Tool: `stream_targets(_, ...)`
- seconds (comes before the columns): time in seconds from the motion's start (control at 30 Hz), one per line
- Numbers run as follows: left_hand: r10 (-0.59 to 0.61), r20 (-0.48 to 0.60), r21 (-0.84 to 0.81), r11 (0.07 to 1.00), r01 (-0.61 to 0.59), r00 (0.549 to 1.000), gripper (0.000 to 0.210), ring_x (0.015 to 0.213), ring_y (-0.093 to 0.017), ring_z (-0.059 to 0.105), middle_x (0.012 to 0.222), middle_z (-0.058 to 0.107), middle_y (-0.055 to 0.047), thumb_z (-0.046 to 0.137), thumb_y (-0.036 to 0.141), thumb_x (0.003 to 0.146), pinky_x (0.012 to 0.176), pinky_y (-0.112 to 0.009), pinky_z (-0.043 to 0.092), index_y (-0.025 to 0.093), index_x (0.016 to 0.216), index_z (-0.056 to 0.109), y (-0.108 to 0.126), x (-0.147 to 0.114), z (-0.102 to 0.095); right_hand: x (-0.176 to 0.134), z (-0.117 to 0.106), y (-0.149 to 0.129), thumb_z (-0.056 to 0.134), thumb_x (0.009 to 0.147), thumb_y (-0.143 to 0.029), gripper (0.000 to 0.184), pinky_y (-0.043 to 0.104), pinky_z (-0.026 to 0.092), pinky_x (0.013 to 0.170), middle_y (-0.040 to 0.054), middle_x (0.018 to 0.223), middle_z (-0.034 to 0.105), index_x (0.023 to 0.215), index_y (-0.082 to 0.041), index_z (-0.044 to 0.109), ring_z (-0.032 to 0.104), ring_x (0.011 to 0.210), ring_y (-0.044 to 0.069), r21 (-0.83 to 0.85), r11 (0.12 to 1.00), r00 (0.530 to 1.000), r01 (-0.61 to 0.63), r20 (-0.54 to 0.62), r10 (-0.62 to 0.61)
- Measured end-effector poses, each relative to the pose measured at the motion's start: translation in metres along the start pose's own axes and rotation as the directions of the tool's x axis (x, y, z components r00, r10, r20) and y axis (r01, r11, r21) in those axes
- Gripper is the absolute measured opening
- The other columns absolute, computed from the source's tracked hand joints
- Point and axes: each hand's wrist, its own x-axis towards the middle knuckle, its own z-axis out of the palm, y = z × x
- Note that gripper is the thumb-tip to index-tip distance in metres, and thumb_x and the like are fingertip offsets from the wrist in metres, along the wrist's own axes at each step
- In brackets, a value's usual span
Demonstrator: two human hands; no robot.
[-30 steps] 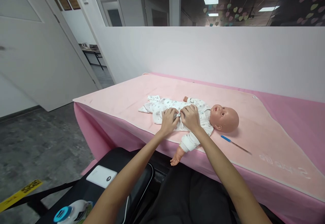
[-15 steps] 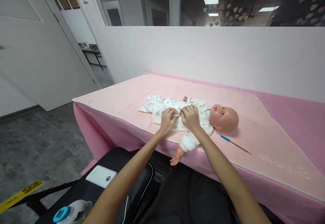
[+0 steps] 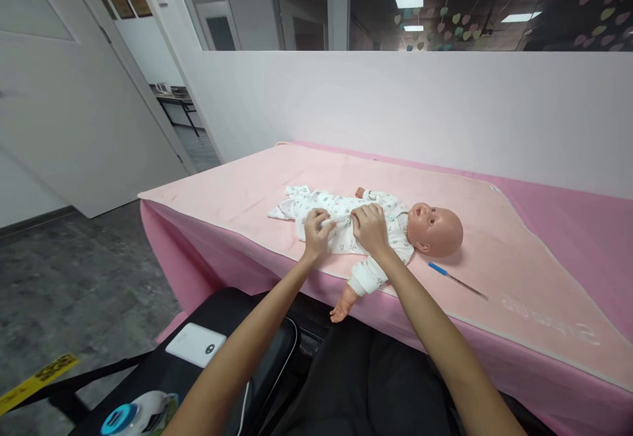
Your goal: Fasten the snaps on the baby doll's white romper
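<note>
A baby doll (image 3: pixel 438 230) lies on its back on a pink-covered table, its head to the right. It wears a white printed baby outfit (image 3: pixel 341 243) with long sleeves. My left hand (image 3: pixel 316 230) pinches the front edge of the outfit near the doll's lower belly. Close to the chest, my right hand (image 3: pixel 370 226) grips the same edge, fingers curled. Between both hands the white edge is stretched into a raised strip. One doll arm (image 3: pixel 346 301) hangs over the near table edge. My fingertips partly hide the cloth they hold.
A thin rod with a blue handle (image 3: pixel 439 269) lies near the doll's head on the pale pink blanket (image 3: pixel 494 238). At lower left, a white power bank (image 3: pixel 190 343) and a blue-capped bottle (image 3: pixel 121 417) rest on a black surface. A white wall stands behind the table.
My left hand has moved left, away from the right hand, drawing the outfit's edge out between them. My right hand stays nearly in place.
</note>
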Motion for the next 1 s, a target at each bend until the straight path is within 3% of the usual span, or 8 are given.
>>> stream_targets(0.13, -0.214, -0.314, -0.069, 0.977, 0.202, 0.925, 0.01, 0.075, -0.014, 0.047, 0.086, 0.042, -0.003, 0.049, 0.024, 0.076, 0.071, -0.028, 0.043, 0.019, 0.071, 0.042, -0.002, -0.001, -0.001, 0.0, 0.002, 0.001, 0.044, 0.086, -0.015, 0.016, 0.033, 0.034, 0.083, 0.0044, 0.077, 0.061, 0.08, -0.018, 0.058, 0.049, 0.078, 0.02, 0.001, 1.0, 1.0, -0.026, -0.008, 0.026)
stream_targets(0.2, -0.162, -0.37, -0.012, 0.985, 0.17, 0.915, 0.009, 0.083, -0.015, 0.048, 0.094, 0.043, -0.004, 0.052, 0.026, 0.077, 0.075, -0.029, 0.043, 0.02, 0.081, 0.047, 0.002, -0.002, -0.001, -0.001, 0.002, 0.002, 0.044, 0.086, -0.015, 0.016, 0.033, 0.034, 0.083, 0.004, 0.077, 0.061, 0.081, -0.018, 0.058, 0.049, 0.079, 0.019, 0.008, 1.0, 1.0, -0.029, -0.008, 0.03)
stream_targets(0.27, -0.002, -0.313, 0.115, 0.993, 0.04, 0.95, 0.01, 0.093, -0.018, 0.048, 0.098, 0.045, -0.005, 0.052, 0.027, 0.08, 0.083, -0.032, 0.04, 0.02, 0.087, 0.052, 0.008, -0.004, 0.001, -0.001, 0.002, 0.001, 0.044, 0.086, -0.015, 0.016, 0.032, 0.035, 0.083, 0.0038, 0.077, 0.061, 0.081, -0.018, 0.059, 0.049, 0.08, 0.019, 0.016, 0.999, 1.0, -0.03, -0.007, 0.03)
stream_targets(0.37, 0.207, -0.085, 0.297, 0.939, -0.174, 0.975, 0.012, 0.1, -0.02, 0.047, 0.101, 0.051, -0.006, 0.05, 0.029, 0.084, 0.091, -0.037, 0.033, 0.022, 0.086, 0.06, 0.017, -0.008, 0.004, -0.001, 0.002, 0.001, 0.046, 0.085, -0.015, 0.014, 0.032, 0.035, 0.083, 0.0037, 0.077, 0.061, 0.08, -0.018, 0.058, 0.049, 0.08, 0.019, 0.018, 0.999, 1.0, -0.027, -0.007, 0.027)
stream_targets(0.53, 0.279, 0.214, 0.401, 0.849, -0.345, 0.936, 0.018, 0.103, -0.022, 0.047, 0.109, 0.057, -0.005, 0.047, 0.03, 0.087, 0.089, -0.037, 0.03, 0.024, 0.088, 0.064, 0.019, -0.01, 0.009, 0.0, -0.001, 0.0, 0.046, 0.082, -0.012, 0.014, 0.032, 0.035, 0.082, 0.0037, 0.076, 0.06, 0.075, -0.018, 0.057, 0.048, 0.078, 0.019, 0.019, 0.999, 0.999, -0.038, -0.02, 0.038)
stream_targets(0.63, 0.244, 0.24, 0.382, 0.866, -0.322, 0.94, 0.022, 0.096, -0.02, 0.051, 0.1, 0.062, -0.004, 0.042, 0.031, 0.09, 0.089, -0.036, 0.03, 0.023, 0.091, 0.062, 0.018, -0.008, 0.009, 0.0, -0.001, -0.001, 0.045, 0.082, -0.012, 0.015, 0.031, 0.036, 0.081, 0.004, 0.076, 0.059, 0.075, -0.018, 0.057, 0.048, 0.078, 0.019, 0.028, 0.999, 0.998, -0.047, -0.029, 0.048)
stream_targets(0.87, 0.082, 0.153, 0.371, 0.919, -0.134, 0.985, 0.025, 0.094, -0.021, 0.053, 0.098, 0.065, -0.004, 0.042, 0.036, 0.089, 0.087, -0.035, 0.03, 0.021, 0.1, 0.059, 0.017, -0.005, 0.008, -0.001, -0.001, -0.001, 0.045, 0.082, -0.014, 0.015, 0.032, 0.036, 0.082, 0.004, 0.074, 0.059, 0.074, -0.018, 0.058, 0.048, 0.077, 0.019, 0.001, 0.998, 0.995, -0.065, -0.069, 0.065)
stream_targets(1.0, 0.05, 0.122, 0.397, 0.913, -0.094, 0.991, 0.025, 0.088, -0.021, 0.053, 0.09, 0.066, -0.003, 0.046, 0.04, 0.087, 0.084, -0.036, 0.029, 0.021, 0.091, 0.061, 0.016, -0.004, 0.008, -0.002, -0.001, 0.0, 0.047, 0.079, -0.011, 0.015, 0.031, 0.035, 0.081, 0.0037, 0.074, 0.06, 0.073, -0.018, 0.059, 0.048, 0.077, 0.018, -0.001, 0.992, 0.984, -0.128, -0.127, 0.127)
